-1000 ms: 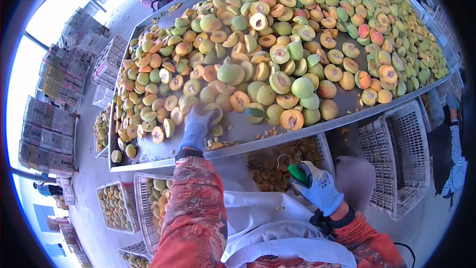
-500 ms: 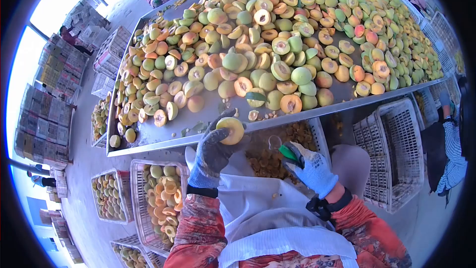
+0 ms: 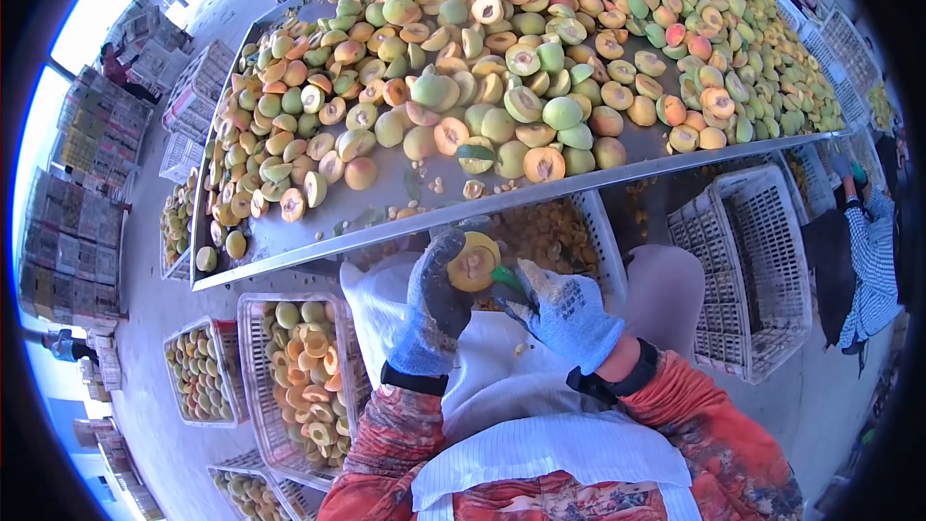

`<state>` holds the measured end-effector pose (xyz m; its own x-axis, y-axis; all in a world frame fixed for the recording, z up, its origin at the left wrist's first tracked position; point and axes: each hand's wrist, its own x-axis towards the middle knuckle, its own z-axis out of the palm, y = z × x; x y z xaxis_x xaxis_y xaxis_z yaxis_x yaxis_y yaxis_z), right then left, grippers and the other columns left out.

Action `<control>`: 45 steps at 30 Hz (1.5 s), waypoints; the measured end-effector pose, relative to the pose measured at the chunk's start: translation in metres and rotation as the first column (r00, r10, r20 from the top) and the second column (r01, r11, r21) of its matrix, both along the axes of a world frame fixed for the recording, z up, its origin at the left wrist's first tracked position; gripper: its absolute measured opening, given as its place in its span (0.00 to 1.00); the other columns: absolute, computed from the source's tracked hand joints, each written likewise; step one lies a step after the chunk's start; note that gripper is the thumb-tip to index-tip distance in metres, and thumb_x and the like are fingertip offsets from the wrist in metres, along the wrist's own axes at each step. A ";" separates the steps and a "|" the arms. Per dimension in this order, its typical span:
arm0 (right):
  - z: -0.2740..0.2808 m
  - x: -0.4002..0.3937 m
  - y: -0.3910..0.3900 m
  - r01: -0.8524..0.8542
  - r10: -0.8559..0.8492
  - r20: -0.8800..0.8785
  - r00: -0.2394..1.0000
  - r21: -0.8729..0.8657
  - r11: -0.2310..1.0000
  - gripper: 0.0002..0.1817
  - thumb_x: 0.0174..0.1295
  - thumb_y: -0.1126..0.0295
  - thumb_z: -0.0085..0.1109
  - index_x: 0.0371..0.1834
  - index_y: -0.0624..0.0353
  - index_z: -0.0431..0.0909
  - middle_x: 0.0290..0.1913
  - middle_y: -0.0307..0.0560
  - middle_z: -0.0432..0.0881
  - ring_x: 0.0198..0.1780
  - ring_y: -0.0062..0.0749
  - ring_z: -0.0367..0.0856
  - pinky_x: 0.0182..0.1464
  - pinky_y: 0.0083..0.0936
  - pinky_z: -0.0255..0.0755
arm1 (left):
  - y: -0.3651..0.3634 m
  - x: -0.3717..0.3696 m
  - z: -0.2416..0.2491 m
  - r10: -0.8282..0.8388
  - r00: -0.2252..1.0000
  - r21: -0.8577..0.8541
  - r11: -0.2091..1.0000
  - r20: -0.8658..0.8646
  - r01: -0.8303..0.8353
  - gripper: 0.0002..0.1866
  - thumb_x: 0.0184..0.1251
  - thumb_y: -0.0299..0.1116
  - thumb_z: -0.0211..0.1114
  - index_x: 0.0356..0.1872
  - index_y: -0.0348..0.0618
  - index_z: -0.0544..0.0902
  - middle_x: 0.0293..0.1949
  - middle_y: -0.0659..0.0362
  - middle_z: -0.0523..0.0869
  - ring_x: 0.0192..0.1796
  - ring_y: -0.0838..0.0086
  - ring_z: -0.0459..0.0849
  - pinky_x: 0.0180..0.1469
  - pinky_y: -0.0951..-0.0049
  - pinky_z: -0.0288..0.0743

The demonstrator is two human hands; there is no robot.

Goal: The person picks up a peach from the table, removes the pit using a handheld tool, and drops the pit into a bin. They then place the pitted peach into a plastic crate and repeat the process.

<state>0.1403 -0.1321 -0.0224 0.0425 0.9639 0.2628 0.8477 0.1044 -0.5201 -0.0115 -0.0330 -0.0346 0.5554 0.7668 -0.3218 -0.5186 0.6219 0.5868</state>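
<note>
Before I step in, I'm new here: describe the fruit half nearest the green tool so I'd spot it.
Find the big tray, then look just below its near edge in view. The blue-gloved left hand holds the fruit half, cut face showing, beside the green tool in the right hand. Unlike the tray's halves, it is in a hand.

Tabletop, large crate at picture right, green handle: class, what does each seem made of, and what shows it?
Tabletop: probably smooth metal, from its cool grey sheen. Crate: likely dull moulded plastic, from its regular slotted walls. Green handle: perhaps plastic, given its vivid colour; finish unclear.
</note>
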 end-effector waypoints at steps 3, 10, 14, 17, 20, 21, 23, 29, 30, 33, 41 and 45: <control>0.009 -0.001 -0.003 -0.055 0.053 -0.034 0.998 -0.095 0.994 0.25 0.56 0.55 0.59 0.50 0.62 0.72 0.24 0.51 0.79 0.21 0.44 0.78 0.24 0.35 0.71 | -0.011 0.003 0.008 0.032 0.976 0.306 0.951 -0.218 0.037 0.16 0.63 0.27 0.54 0.52 0.34 0.71 0.50 0.51 0.76 0.50 0.62 0.79 0.54 0.63 0.75; 0.017 -0.016 -0.011 -0.244 -0.104 -0.818 0.566 -0.286 0.927 0.21 0.60 0.50 0.56 0.42 0.59 0.72 0.16 0.43 0.73 0.14 0.33 0.71 0.17 0.27 0.65 | -0.036 0.025 0.043 0.602 0.581 0.825 0.503 -0.548 0.257 0.12 0.64 0.29 0.55 0.46 0.32 0.74 0.45 0.53 0.77 0.47 0.70 0.79 0.49 0.72 0.75; 0.013 0.015 0.006 -0.569 -0.525 -0.819 0.232 -0.552 0.610 0.26 0.59 0.44 0.55 0.44 0.58 0.71 0.15 0.33 0.66 0.13 0.19 0.63 0.14 0.17 0.58 | -0.026 0.029 0.010 0.492 0.768 0.645 0.752 -0.411 -0.136 0.13 0.64 0.32 0.56 0.46 0.37 0.75 0.42 0.54 0.80 0.40 0.67 0.81 0.43 0.71 0.77; -0.018 0.008 0.004 -0.132 -0.191 -0.629 0.754 -0.430 0.893 0.26 0.57 0.51 0.57 0.51 0.59 0.69 0.19 0.43 0.73 0.17 0.30 0.73 0.19 0.28 0.66 | -0.011 0.017 -0.011 0.139 0.948 0.099 0.988 -0.288 -0.115 0.15 0.61 0.37 0.58 0.47 0.43 0.76 0.40 0.57 0.81 0.41 0.67 0.82 0.38 0.69 0.80; -0.011 -0.010 0.000 0.100 -0.093 0.087 0.992 -0.086 0.991 0.27 0.54 0.60 0.57 0.56 0.60 0.67 0.28 0.54 0.78 0.27 0.45 0.80 0.27 0.39 0.71 | 0.006 0.023 -0.037 0.279 0.903 0.161 0.958 -0.327 -0.237 0.14 0.62 0.37 0.58 0.46 0.44 0.77 0.37 0.58 0.81 0.40 0.69 0.82 0.37 0.70 0.80; -0.014 -0.015 -0.002 0.107 -0.085 0.135 0.987 -0.165 0.981 0.27 0.53 0.61 0.57 0.56 0.62 0.66 0.29 0.54 0.78 0.27 0.45 0.80 0.28 0.39 0.72 | -0.001 0.035 -0.007 0.332 0.863 0.255 0.935 -0.380 -0.247 0.15 0.64 0.38 0.56 0.47 0.40 0.78 0.38 0.58 0.82 0.40 0.73 0.81 0.40 0.72 0.78; -0.007 -0.018 0.000 0.058 -0.067 -0.024 0.998 -0.252 0.966 0.27 0.51 0.64 0.59 0.54 0.66 0.66 0.30 0.55 0.77 0.28 0.48 0.80 0.32 0.40 0.73 | -0.002 0.039 -0.001 0.401 0.809 0.393 0.890 -0.430 -0.232 0.15 0.66 0.35 0.55 0.47 0.36 0.77 0.41 0.56 0.81 0.43 0.74 0.79 0.43 0.75 0.75; 0.011 -0.016 0.000 -0.173 0.172 -0.517 0.839 0.048 0.984 0.32 0.48 0.61 0.65 0.52 0.70 0.64 0.28 0.60 0.78 0.31 0.52 0.80 0.34 0.38 0.73 | -0.011 0.039 0.011 0.607 0.745 0.867 0.493 -0.278 -0.077 0.17 0.68 0.31 0.53 0.52 0.30 0.73 0.50 0.51 0.79 0.50 0.72 0.77 0.52 0.76 0.70; 0.015 -0.009 0.002 -0.173 0.174 -0.517 0.838 0.049 0.984 0.32 0.48 0.61 0.65 0.52 0.70 0.64 0.28 0.60 0.78 0.31 0.52 0.80 0.34 0.38 0.73 | -0.009 0.037 0.012 0.608 0.744 0.867 0.492 -0.278 -0.077 0.17 0.68 0.31 0.53 0.52 0.30 0.73 0.50 0.51 0.79 0.50 0.72 0.77 0.52 0.76 0.70; 0.012 0.005 0.003 -0.210 -0.017 -0.493 0.870 -0.401 0.892 0.29 0.48 0.65 0.65 0.50 0.65 0.64 0.26 0.52 0.77 0.25 0.40 0.80 0.30 0.32 0.73 | -0.002 0.032 0.028 0.205 0.862 0.439 0.898 -0.463 0.022 0.16 0.65 0.28 0.56 0.50 0.30 0.75 0.46 0.53 0.81 0.44 0.74 0.80 0.46 0.77 0.74; 0.049 0.012 0.006 -0.467 -0.244 -0.817 0.522 -0.513 0.720 0.25 0.50 0.66 0.64 0.49 0.63 0.66 0.30 0.48 0.76 0.22 0.28 0.76 0.20 0.25 0.70 | 0.015 0.027 0.027 -0.280 0.889 0.105 0.935 -0.363 0.338 0.18 0.64 0.38 0.56 0.41 0.31 0.80 0.33 0.54 0.83 0.29 0.73 0.82 0.27 0.75 0.77; 0.024 0.020 0.001 -0.536 -0.180 -0.906 0.382 -0.376 0.756 0.22 0.48 0.69 0.65 0.45 0.62 0.70 0.27 0.43 0.75 0.19 0.24 0.73 0.17 0.21 0.66 | 0.007 0.029 0.035 -0.098 0.888 0.268 0.934 -0.448 0.238 0.18 0.64 0.39 0.57 0.41 0.31 0.80 0.32 0.54 0.83 0.30 0.71 0.82 0.30 0.75 0.77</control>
<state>0.1602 -0.1313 0.0019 -0.3027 0.8861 -0.3508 -0.1235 -0.4015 -0.9075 0.0176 -0.0258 0.0007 0.5500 0.7722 -0.3182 -0.0825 0.4294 0.8994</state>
